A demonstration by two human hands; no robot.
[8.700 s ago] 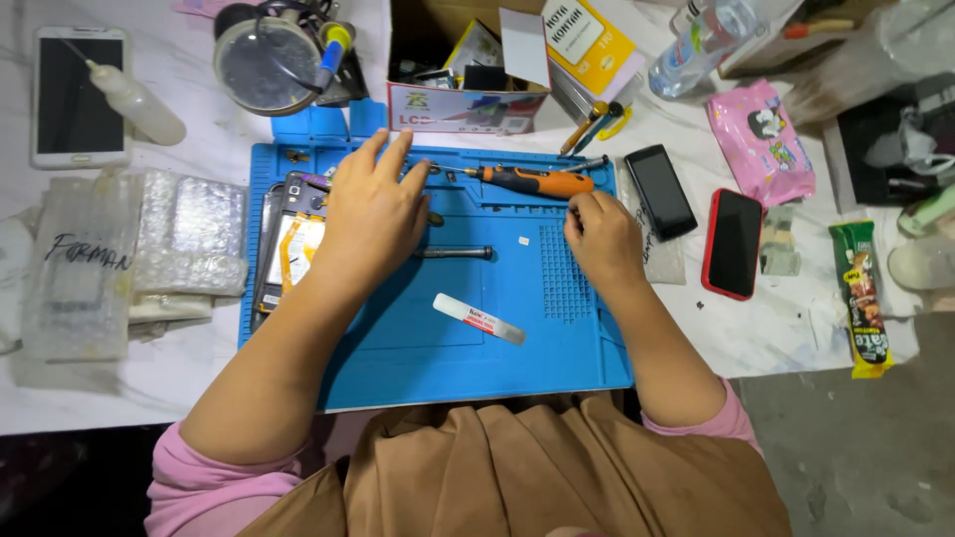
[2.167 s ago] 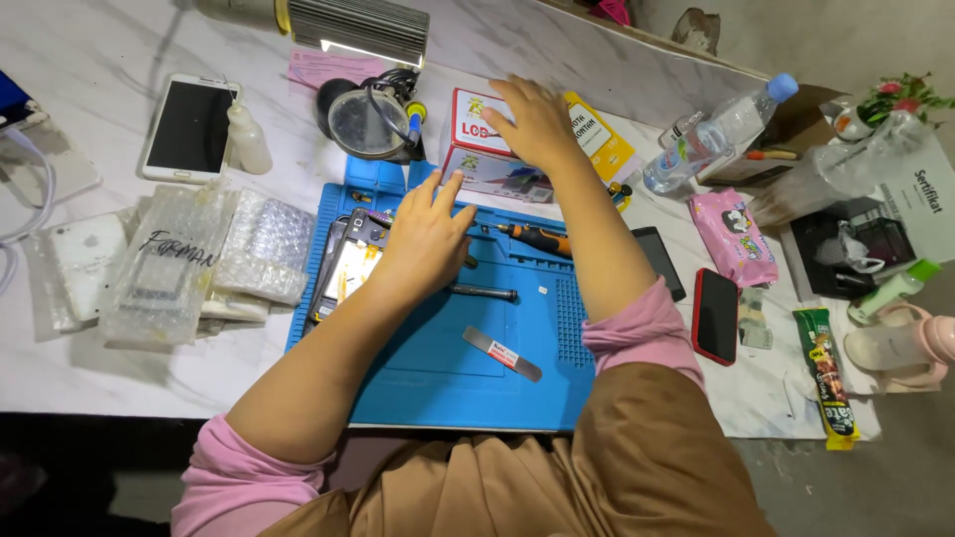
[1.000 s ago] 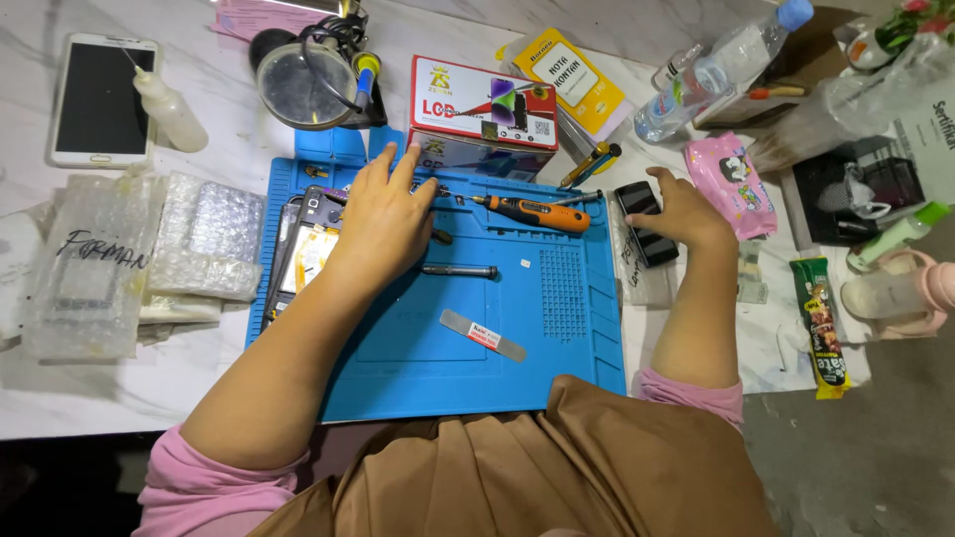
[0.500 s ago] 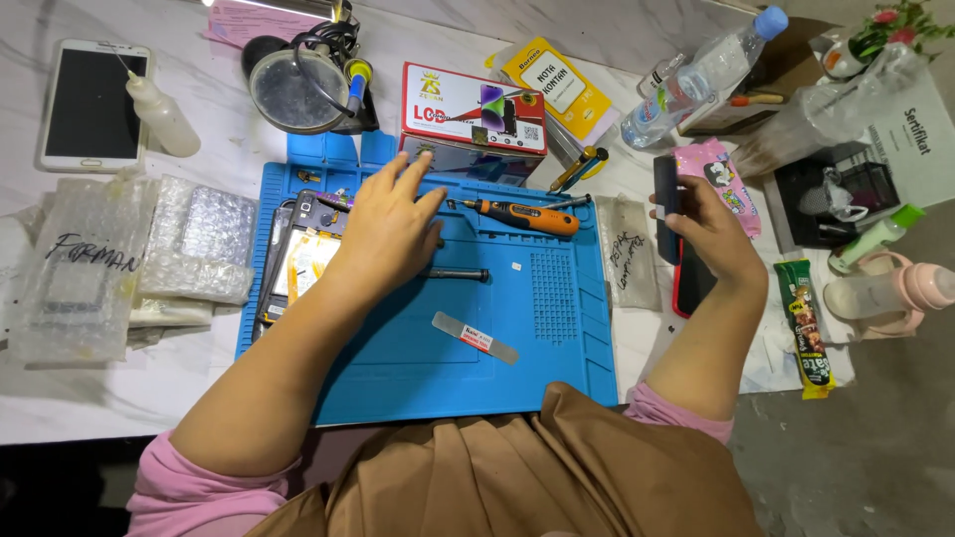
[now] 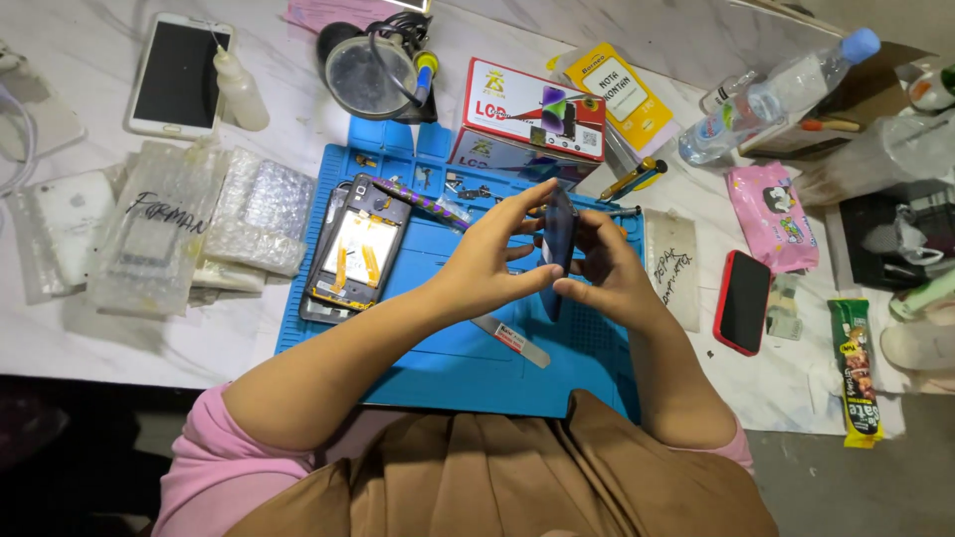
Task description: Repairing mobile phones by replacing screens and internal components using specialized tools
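Hands: both raised above the middle of the blue work mat [image 5: 438, 368], forearms coming in from 6 o'clock and meeting over it.
Left hand [image 5: 487, 261]: fingers curled, thumb and fingertips pinching the left edge of the dark phone [image 5: 557, 239].
Right hand [image 5: 609, 270]: closed on the same phone from its 3 o'clock side, thumb pressed low on the body.
Dark phone: held edge-on and nearly upright between the two hands, clear of the mat.
Phones counted: four — the held one, an opened phone [image 5: 353, 249] with its insides showing at 9 o'clock on the mat, a white one [image 5: 177, 75] at 10 o'clock on the table, a red-edged one [image 5: 744, 301] at 3 o'clock off the mat.
Boxes: one red and white box [image 5: 527, 109] at 12 o'clock.
Bottles: one clear water bottle [image 5: 771, 94] at 1 o'clock, one small dropper bottle [image 5: 239, 89] beside the white phone.
Bubble-wrap packets [image 5: 189, 224]: several, stacked at 9 o'clock, number unclear.
Flat pry tool [image 5: 512, 341]: one, lying under the hands.
Edges: near edge of the mat lies close to the table's edge at 6 o'clock.
Open room: bare mat at 6 to 7 o'clock.
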